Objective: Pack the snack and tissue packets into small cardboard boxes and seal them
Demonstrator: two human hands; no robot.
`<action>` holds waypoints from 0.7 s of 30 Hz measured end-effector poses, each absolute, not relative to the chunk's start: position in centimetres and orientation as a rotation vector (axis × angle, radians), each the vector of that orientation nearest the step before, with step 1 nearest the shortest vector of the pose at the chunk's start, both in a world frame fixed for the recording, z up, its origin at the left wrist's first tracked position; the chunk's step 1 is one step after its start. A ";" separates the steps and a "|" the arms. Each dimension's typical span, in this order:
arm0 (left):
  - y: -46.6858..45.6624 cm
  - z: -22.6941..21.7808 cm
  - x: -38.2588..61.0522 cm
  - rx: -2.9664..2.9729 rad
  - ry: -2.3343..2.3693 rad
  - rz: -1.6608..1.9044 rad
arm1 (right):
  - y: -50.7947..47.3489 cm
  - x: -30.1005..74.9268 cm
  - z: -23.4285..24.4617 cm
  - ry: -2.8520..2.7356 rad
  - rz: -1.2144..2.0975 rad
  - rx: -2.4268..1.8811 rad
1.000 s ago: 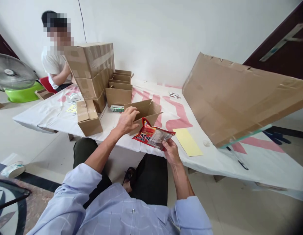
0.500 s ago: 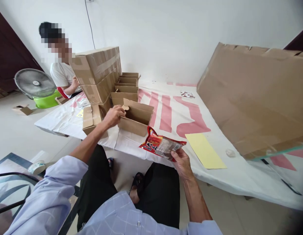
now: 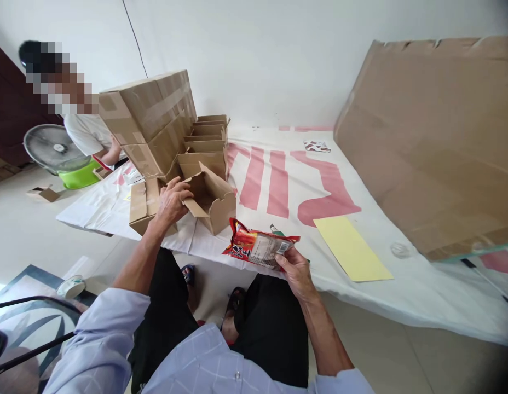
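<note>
Okay, red packet (image 3: 254, 249) first: it's at your front table edge, outside the open carton (image 3: 224, 212), print side up. Your right hand (image 3: 295, 268) pinches its right end, thumb on top; the under-fingers are hidden. A green item (image 3: 280, 232) peeks out behind the packet, mostly covered, so I can't tell if you hold that too.

What changed: 0.5 s ago the carton had its long side to you; now it's turned, notched edge toward the packet, mouth still up. The packet has barely shifted in your grasp, so your left hand handles the carton while the right just holds. Packet sits just beside the carton; contact unclear.

Your left hand (image 3: 174, 201) has bent fingers over the carton's left edge. Thumb's hidden; can't tell if that's a clamp or only a touch.

Further out: closed carton (image 3: 142, 203) left of that hand, taped stack (image 3: 145, 123) behind, open carton row (image 3: 201, 160) alongside. Yellow sheet (image 3: 352, 249) right of the packet, big cardboard panel (image 3: 434, 148) beyond. 1 co-worker (image 3: 87, 134) sits far left.
</note>
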State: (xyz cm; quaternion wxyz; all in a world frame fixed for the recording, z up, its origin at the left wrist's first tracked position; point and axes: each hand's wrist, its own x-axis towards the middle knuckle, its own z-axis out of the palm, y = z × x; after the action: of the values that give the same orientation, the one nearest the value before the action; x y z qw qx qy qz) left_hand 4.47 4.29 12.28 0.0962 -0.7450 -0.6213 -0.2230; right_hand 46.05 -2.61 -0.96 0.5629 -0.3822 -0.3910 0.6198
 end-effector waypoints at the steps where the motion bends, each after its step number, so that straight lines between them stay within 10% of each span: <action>1: 4.4 12.4 4.3 -2.219 -1.861 -0.626 | -2.6 46.0 -0.9 -0.926 1.467 -0.895; 21: 3.5 11.7 3.1 -1.940 -2.048 -0.596 | -2.6 46.4 -1.5 -0.807 1.446 -0.900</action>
State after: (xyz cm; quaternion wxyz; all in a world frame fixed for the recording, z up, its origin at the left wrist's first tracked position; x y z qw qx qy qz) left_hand 3.05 3.52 11.73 0.1285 -0.6673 -0.7044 -0.2051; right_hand 46.38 -2.59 -1.53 0.5880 -0.3861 -0.3463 0.6207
